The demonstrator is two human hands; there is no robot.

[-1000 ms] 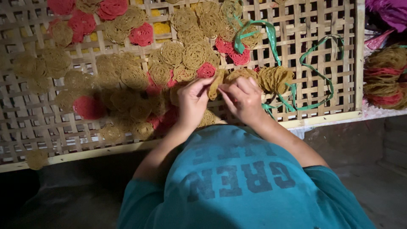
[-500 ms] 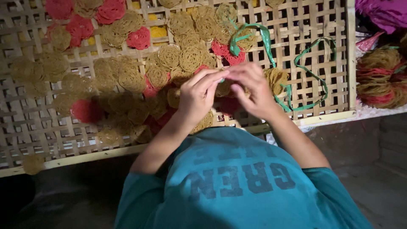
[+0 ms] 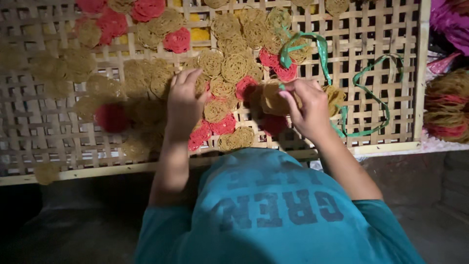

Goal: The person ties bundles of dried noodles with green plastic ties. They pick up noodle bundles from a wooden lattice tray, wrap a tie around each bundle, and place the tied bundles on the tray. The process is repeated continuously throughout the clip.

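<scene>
The left hand point(image 3: 184, 100) lies flat with fingers spread, not closed on anything, pressing on the tan coiled noodle discs point(image 3: 222, 73) in the middle of the woven bamboo tray point(image 3: 386, 39). The right hand point(image 3: 305, 107) is pinched shut on a small stack of tan discs point(image 3: 272, 100), held just above the tray's lattice, with a green plastic strap point(image 3: 322, 51) running up from the fingers and looping across the tray's right part.

Red discs point(image 3: 177, 40) lie mixed among the tan ones, some touching, some overlapping; more sit near the top left corner, and a blurred red one point(image 3: 111, 117) lies to the left of the left forearm. One tan disc point(image 3: 47, 172) rests on the tray's lower left edge.

To the right, past the tray's frame, a bundled pile of tan and red discs point(image 3: 447, 110) sits below a pink-purple plastic bag point(image 3: 449, 22). The person's teal shirt point(image 3: 273, 215) fills the foreground, with dark block lettering across it
</scene>
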